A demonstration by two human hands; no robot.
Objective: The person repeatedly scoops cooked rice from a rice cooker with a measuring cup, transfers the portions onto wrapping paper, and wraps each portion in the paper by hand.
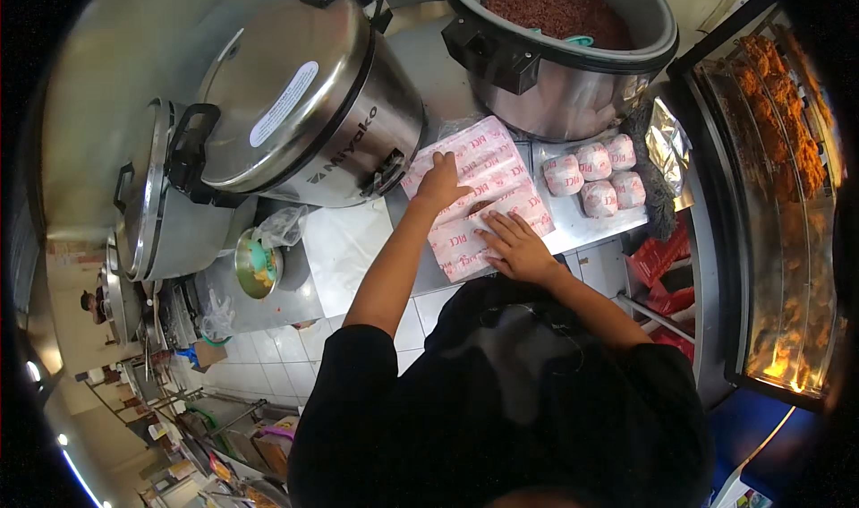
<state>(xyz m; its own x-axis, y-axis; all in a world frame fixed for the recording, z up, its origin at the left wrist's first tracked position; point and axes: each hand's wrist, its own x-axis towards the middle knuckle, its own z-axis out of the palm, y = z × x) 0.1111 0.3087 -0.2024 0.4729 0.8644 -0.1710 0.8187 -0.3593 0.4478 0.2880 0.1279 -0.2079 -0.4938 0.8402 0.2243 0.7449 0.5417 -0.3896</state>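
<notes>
White wrapping paper [456,256] with red print lies spread on the metal table in front of me. A small brown patch, which looks like cooked rice [480,206], shows in a gap between folds of the paper. My left hand [441,184] rests on the paper's left part, thumb apart from the fingers. Flat on the nearer fold lies my right hand [521,248], its fingers spread, just beside the gap. Several round bundles [597,162] in the same paper sit together to the right of the sheets.
A large lidded steel rice cooker [313,87] stands at the left, with another lidded pot [174,195] beyond it. An uncovered cooker [573,87] of brown rice is at the back. A metal bowl [258,271] stands left; a glass case of fried food [778,150] is right.
</notes>
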